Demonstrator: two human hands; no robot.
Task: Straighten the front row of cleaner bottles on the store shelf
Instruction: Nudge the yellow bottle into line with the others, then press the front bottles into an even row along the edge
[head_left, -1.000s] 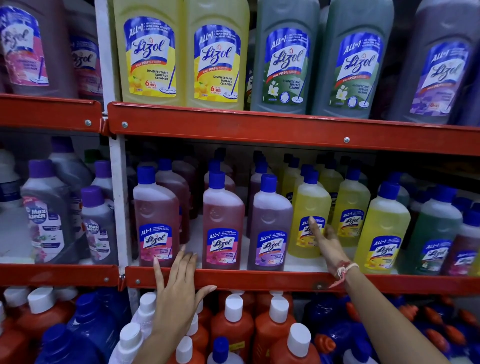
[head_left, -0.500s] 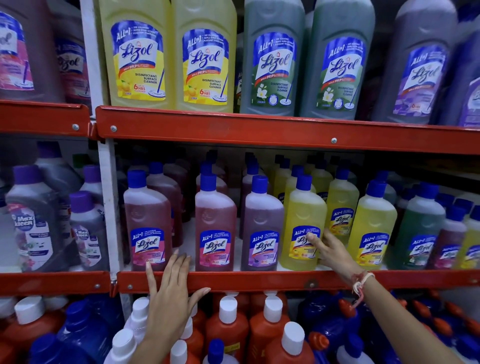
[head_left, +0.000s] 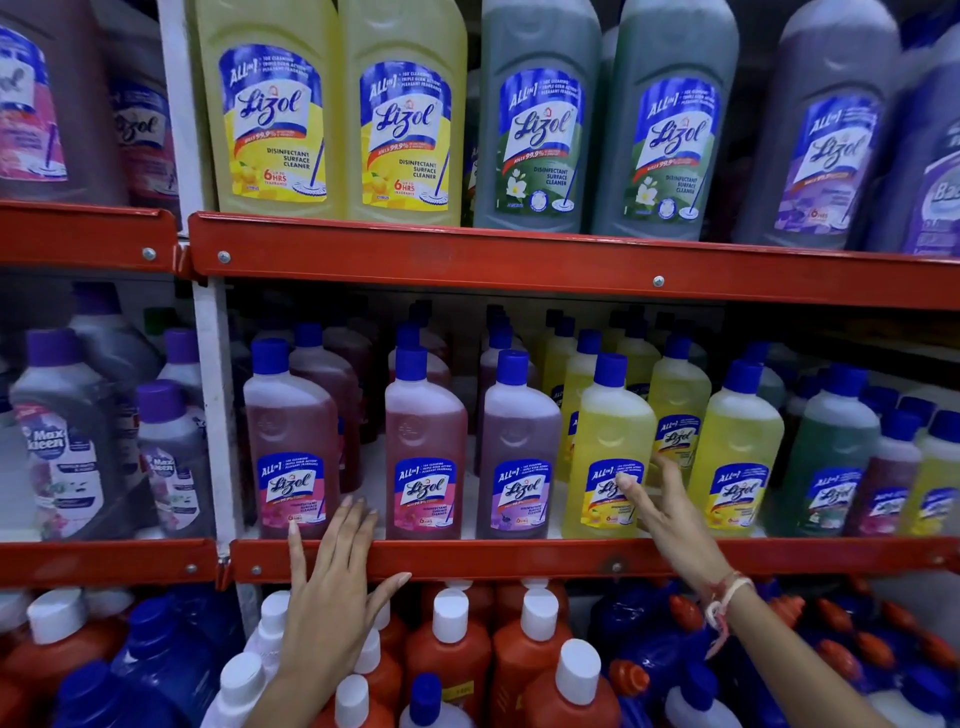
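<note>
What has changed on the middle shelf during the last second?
The right hand came forward with the front yellow bottle, which now stands level with the purple bottle. The left hand stayed flat on the red shelf edge.

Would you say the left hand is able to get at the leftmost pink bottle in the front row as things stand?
Probably yes. The left hand lies flat over the red shelf rail, fingertips already against the foot of the pink bottle. Nothing stands in front of that bottle, and there are open gaps on both sides.
</note>
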